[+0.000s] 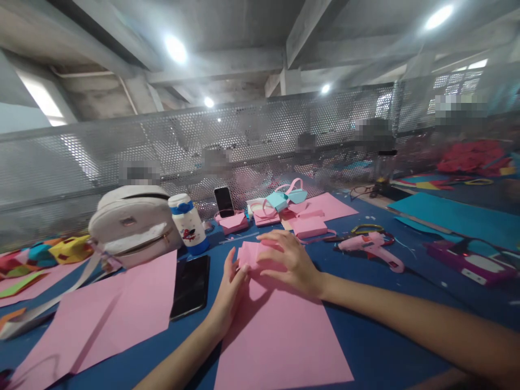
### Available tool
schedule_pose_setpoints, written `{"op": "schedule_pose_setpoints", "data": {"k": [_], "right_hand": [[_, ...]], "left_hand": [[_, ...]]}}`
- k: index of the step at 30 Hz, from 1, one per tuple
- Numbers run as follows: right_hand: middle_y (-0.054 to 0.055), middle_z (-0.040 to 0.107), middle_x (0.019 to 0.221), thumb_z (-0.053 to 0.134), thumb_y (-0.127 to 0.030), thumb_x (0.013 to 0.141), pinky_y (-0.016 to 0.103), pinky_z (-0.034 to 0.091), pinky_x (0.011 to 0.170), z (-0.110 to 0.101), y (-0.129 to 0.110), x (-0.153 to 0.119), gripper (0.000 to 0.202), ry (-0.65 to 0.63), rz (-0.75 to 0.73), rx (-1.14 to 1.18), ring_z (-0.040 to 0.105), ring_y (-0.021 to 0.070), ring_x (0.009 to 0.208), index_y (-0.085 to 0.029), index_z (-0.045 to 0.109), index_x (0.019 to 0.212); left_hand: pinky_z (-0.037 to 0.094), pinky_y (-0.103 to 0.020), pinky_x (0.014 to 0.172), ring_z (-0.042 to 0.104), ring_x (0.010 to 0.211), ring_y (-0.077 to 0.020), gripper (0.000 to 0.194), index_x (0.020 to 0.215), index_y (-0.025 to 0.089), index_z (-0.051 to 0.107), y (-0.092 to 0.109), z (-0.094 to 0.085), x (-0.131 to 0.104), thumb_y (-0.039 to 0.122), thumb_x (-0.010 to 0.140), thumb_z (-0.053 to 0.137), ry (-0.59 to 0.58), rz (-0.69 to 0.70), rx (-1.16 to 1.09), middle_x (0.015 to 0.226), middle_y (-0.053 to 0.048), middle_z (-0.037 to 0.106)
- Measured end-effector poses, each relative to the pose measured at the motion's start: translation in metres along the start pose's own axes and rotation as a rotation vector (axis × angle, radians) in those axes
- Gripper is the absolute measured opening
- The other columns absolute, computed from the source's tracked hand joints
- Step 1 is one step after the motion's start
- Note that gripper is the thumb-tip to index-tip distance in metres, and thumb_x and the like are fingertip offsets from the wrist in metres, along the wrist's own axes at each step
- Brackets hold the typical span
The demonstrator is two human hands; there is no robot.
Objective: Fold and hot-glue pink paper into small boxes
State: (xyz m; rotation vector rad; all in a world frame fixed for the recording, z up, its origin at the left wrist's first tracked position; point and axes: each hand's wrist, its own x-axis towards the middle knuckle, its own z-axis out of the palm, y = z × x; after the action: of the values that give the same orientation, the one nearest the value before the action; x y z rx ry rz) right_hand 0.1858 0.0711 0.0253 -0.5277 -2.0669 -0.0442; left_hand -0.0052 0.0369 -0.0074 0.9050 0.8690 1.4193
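A folded piece of pink paper (pixel 251 253) stands at the far end of a large flat pink sheet (pixel 280 336) on the table before me. My left hand (pixel 229 295) pinches the near left side of the folded piece between thumb and fingers. Over its right side arches my right hand (pixel 290 264), fingers spread and curved, their tips at or close to the paper; whether they press on it is hard to tell. Part of the folded piece is hidden behind the right fingers.
Left lie a black phone (pixel 190 287) and pink sheets (pixel 117 309), with a white bottle (pixel 188 225) and pale backpack (pixel 136 225) behind. Small pink paper bags (pixel 311 225) stand beyond my hands. Rightward are a pink glue gun (pixel 371 249), scissors, a purple device (pixel 467 262) and blue sheets (pixel 459 216).
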Motion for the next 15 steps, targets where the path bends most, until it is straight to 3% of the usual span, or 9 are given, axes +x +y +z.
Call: {"op": "schedule_pose_setpoints", "data": {"k": [7,15], "right_hand": [[0.002,0.072,0.11,0.062,-0.027,0.096,0.039,0.039,0.094,0.0016,0.001,-0.0005,0.008,0.03,-0.094,-0.047,0.058,0.0214,0.11,-0.026,0.069,0.098],[0.001,0.073,0.106,0.058,-0.025,0.097,0.039,0.037,0.094,0.0006,0.0028,-0.0011,0.01,-0.003,-0.134,-0.033,0.058,0.0215,0.11,-0.026,0.067,0.101]], "left_hand": [[0.043,-0.038,0.107,0.056,0.126,-0.0267,0.082,0.145,0.032,0.034,-0.0023,0.0026,0.0005,0.039,0.077,0.079,0.005,0.002,-0.002,0.141,-0.011,0.054],[0.035,-0.041,0.114,0.049,0.134,-0.0266,0.076,0.146,0.033,0.032,0.0003,0.0029,-0.0033,0.038,0.083,0.074,-0.045,-0.006,0.037,0.145,-0.01,0.051]]}}
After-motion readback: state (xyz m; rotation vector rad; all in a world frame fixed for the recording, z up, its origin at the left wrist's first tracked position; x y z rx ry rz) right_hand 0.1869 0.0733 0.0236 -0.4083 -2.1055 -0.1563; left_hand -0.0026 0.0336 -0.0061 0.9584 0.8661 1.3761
